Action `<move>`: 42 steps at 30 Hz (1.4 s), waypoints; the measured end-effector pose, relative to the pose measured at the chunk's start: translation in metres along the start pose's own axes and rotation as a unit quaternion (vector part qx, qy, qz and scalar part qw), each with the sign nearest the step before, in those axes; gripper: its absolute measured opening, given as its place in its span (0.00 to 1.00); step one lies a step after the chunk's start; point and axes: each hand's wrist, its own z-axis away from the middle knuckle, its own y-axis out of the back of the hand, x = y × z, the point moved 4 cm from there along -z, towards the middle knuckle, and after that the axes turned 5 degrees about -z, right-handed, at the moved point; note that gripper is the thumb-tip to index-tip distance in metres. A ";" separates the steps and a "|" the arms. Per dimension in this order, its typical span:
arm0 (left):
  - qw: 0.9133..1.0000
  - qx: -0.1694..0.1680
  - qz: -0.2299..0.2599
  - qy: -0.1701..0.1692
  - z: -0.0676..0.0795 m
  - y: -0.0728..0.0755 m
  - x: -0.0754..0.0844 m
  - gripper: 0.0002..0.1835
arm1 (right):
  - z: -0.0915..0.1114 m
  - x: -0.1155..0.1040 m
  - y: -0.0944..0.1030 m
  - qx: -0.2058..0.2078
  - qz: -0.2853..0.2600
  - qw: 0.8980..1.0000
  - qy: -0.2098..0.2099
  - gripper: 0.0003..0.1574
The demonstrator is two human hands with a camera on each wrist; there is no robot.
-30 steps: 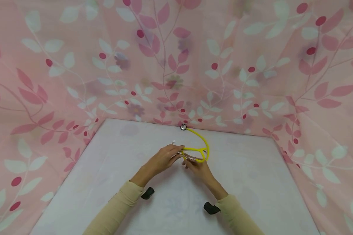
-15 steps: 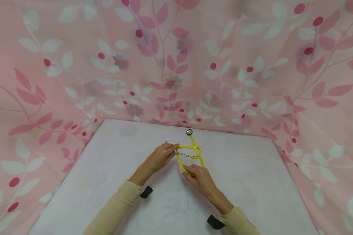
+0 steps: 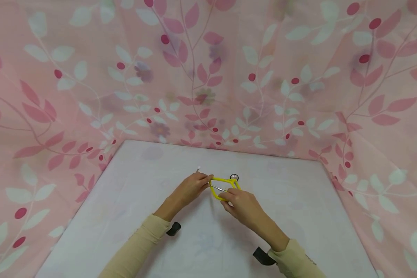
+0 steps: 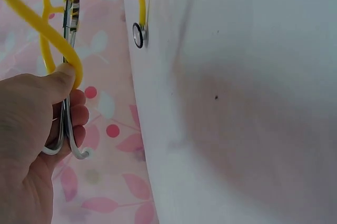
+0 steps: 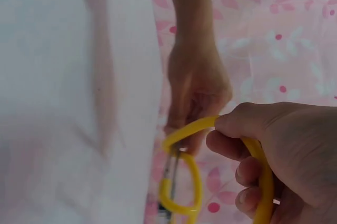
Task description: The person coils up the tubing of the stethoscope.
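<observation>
A yellow stethoscope (image 3: 223,180) is held between both hands over the white table. My left hand (image 3: 189,190) pinches its metal ear tubes (image 4: 65,103) together with a bend of the yellow tubing (image 4: 37,23); a pale eartip (image 4: 84,154) pokes out below the fingers. My right hand (image 3: 246,206) grips the tubing farther along, and in the right wrist view the thumb and curled fingers wrap the yellow tube (image 5: 265,182). The round chest piece (image 4: 138,35) is at the tube's end, just beyond the right hand in the head view. Part of the tubing is hidden behind that hand.
The white-covered table (image 3: 153,247) spreads around both hands. Pink leaf-patterned cloth (image 3: 208,77) rises behind it and at both sides. Dark wrist-worn pieces (image 3: 264,256) jut out beside the beige sleeves (image 3: 139,241).
My right hand first slid down the tubing toward me, then moved slightly right. The chest piece has come nearer from the table's back edge. My left hand keeps its hold with little movement.
</observation>
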 end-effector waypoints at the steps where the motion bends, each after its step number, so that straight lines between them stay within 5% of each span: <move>1: 1.000 0.002 -0.002 -0.004 0.000 -0.001 0.002 0.24 | -0.003 0.001 0.003 0.002 0.005 1.000 0.006 0.10; 8: 0.999 0.022 -0.001 -0.035 0.003 -0.005 0.015 0.22 | -0.020 0.012 0.018 0.021 -0.010 1.000 0.020 0.12; 18: 0.999 -0.015 0.020 -0.030 0.007 -0.005 0.023 0.22 | -0.033 0.049 0.015 0.026 -0.049 0.998 0.000 0.09; 27: 0.998 -0.009 0.045 -0.053 0.008 0.000 0.024 0.23 | -0.037 0.088 -0.005 0.018 -0.169 0.985 -0.019 0.12; 34: 0.994 0.005 0.085 -0.061 0.007 0.006 0.025 0.24 | -0.034 0.110 -0.017 0.003 -0.302 0.949 -0.088 0.13; 42: 0.991 0.037 0.109 -0.066 0.001 0.013 0.029 0.26 | -0.021 0.122 -0.043 -0.081 -0.447 0.882 -0.123 0.19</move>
